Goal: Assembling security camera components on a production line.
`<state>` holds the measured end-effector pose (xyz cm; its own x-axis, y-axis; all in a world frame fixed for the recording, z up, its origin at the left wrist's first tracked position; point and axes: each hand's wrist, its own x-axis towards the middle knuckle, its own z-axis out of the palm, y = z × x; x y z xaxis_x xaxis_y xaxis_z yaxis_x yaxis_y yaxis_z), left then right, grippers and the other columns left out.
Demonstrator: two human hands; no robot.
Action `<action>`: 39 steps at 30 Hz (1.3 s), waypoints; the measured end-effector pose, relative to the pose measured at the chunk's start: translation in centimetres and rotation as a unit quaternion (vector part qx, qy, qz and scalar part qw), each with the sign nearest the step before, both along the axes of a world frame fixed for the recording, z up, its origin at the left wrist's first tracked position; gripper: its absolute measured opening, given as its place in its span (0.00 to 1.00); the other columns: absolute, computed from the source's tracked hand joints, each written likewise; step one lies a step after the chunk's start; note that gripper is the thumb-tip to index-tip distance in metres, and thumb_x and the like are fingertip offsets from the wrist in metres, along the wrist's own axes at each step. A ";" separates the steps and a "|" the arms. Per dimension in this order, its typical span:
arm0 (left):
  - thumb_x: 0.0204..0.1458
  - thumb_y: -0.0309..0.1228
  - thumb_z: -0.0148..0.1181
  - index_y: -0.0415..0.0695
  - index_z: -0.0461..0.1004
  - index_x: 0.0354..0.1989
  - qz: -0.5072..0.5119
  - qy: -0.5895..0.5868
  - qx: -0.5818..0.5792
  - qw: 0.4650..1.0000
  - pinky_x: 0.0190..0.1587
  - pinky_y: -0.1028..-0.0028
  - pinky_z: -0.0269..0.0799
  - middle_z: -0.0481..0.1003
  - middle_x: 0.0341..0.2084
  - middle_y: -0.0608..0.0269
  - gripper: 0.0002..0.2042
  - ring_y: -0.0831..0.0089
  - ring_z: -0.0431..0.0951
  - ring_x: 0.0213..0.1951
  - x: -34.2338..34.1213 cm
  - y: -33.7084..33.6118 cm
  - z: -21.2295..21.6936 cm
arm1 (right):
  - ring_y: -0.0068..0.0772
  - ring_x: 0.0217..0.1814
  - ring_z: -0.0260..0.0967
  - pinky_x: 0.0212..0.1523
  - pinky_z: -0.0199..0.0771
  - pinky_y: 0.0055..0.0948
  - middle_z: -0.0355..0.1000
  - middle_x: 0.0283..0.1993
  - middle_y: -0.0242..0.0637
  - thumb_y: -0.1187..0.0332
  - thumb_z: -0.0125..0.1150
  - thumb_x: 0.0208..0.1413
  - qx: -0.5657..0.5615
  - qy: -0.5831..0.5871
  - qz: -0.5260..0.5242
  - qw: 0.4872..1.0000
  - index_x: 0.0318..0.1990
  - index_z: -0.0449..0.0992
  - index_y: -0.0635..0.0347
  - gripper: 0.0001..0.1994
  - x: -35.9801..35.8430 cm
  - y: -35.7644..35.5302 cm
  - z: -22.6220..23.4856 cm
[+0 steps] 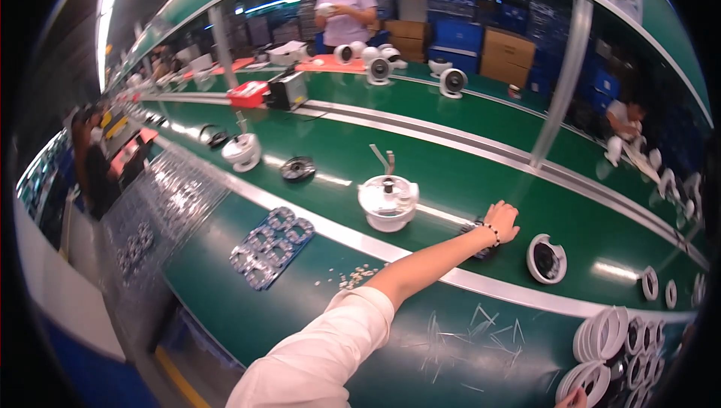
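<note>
My left hand (503, 222), with a beaded bracelet at the wrist, reaches out over the green conveyor belt. Its fingers look loosely spread, and I see nothing in them. Partly hidden under that wrist is a dark part (481, 249). To its right lies a white round housing (547, 259) with a black inside. On the left stands a white round fan base (387, 201) with strips sticking up. Just a bit of my right hand (575, 399) shows at the lower edge, beside stacked white rings (589, 382); its grip is hidden.
On the near bench lie a blue circuit board panel (272, 247), small pale pieces (357, 276) and clear strips (488, 325). Further along the belt are a black part (298, 168) and another white base (241, 152). A co-worker (345, 6) stands across the line, behind assembled fans (379, 70).
</note>
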<state>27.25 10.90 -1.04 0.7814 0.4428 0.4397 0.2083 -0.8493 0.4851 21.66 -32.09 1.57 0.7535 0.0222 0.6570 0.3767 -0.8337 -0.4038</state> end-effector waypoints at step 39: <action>0.48 0.17 0.48 0.36 0.54 0.48 -0.136 -0.362 -0.475 0.790 0.51 0.75 0.61 0.65 0.44 0.58 0.18 0.75 0.66 0.47 -29.1 -6.4 5.7 | 0.40 0.59 0.53 0.55 0.58 0.36 0.49 0.58 0.43 0.61 0.71 0.28 0.355 0.229 0.538 0.729 0.61 0.41 0.62 0.52 -14.2 15.6 5.5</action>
